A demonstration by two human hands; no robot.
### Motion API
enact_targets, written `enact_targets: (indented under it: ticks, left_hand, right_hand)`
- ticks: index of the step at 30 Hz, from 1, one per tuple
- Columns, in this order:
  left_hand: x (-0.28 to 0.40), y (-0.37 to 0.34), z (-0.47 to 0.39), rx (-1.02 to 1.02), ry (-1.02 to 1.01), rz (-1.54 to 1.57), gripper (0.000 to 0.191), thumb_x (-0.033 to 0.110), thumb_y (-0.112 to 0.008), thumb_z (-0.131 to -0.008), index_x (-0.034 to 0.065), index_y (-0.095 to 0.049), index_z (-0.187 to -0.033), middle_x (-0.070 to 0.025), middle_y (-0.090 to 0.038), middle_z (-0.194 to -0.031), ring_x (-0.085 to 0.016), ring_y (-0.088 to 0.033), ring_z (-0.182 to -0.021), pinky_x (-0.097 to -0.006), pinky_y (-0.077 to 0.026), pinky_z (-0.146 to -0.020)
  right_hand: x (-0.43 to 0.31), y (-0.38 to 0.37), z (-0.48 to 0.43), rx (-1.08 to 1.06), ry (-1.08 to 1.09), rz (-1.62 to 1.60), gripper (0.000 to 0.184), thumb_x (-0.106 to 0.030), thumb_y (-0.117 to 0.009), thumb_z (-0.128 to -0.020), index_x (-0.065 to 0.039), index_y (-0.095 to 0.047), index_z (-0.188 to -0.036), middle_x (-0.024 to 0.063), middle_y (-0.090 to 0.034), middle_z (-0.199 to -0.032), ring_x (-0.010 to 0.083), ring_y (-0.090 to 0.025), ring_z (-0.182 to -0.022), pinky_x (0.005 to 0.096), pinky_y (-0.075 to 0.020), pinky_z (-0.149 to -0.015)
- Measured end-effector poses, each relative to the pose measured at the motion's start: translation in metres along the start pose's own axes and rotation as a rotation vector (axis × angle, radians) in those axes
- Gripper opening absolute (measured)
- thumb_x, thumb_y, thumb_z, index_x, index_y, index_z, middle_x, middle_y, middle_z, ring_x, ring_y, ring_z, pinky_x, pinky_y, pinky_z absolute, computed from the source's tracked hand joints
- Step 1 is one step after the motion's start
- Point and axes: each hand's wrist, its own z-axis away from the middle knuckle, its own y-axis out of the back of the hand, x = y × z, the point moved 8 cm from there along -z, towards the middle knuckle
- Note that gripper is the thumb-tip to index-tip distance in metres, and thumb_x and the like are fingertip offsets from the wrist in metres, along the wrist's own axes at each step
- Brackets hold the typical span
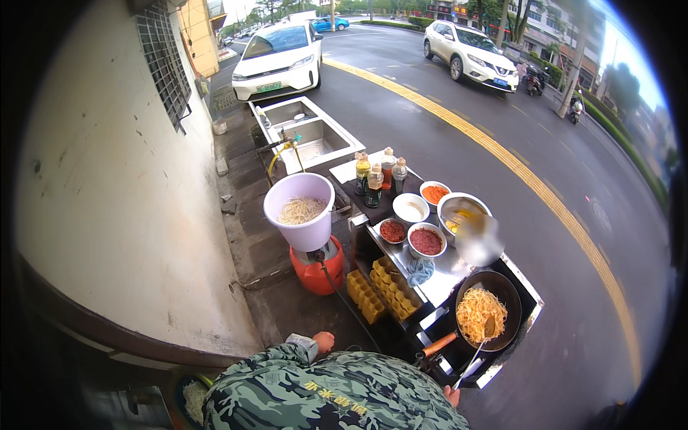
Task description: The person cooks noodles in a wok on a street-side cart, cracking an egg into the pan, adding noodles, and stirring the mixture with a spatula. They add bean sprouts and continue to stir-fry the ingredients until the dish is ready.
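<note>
My right hand (453, 396) grips the end of a long-handled metal ladle (472, 361). Its scoop rests among pale orange-brown noodles or strips (480, 313), perhaps with bean sprouts, in a dark wok (511, 301). The wok sits over the cart's burner, and its wooden handle (439, 344) points back towards me. My left hand (324, 342) is low at my left side, away from the wok. Its fingers are curled and partly hidden, so I cannot tell whether they hold anything. Camouflage sleeves cover both arms.
Beyond the wok, the metal counter (387, 250) carries bowls of red pastes (426, 242), sauce bottles (374, 185), a blue cloth (420, 271) and a large pot (463, 204). A lilac bucket (299, 231) of bean sprouts stands over a red container (322, 274). Yellow egg trays (395, 287) fill the shelf.
</note>
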Motion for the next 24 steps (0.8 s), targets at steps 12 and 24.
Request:
enact_targets:
  ticks: [12,24]
  left_hand:
    - [0.001,0.003,0.045,0.048,0.001,-0.072,0.034,0.016,-0.055,-0.1,0.0081,-0.058,-0.133,-0.0057,-0.069,-0.098,-0.017,-0.065,-0.076,-0.0315,-0.051,-0.061]
    - [0.027,0.0,0.044,0.077,-0.061,-0.195,0.036,0.014,-0.062,-0.095,0.0009,-0.065,-0.128,-0.011,-0.075,-0.103,-0.018,-0.071,-0.09,-0.0324,-0.055,-0.079]
  right_hand:
    - [-0.136,0.039,0.009,-0.338,-0.271,-0.626,0.023,-0.023,-0.061,-0.102,-0.006,-0.053,-0.09,0.0031,-0.053,-0.066,0.0146,-0.051,-0.046,0.0333,-0.0457,-0.039]
    - [-0.299,0.12,0.016,-0.667,-0.266,-1.23,0.018,-0.025,-0.058,-0.103,-0.009,-0.052,-0.096,0.0071,-0.059,-0.076,0.0142,-0.052,-0.053,0.0305,-0.0473,-0.046]
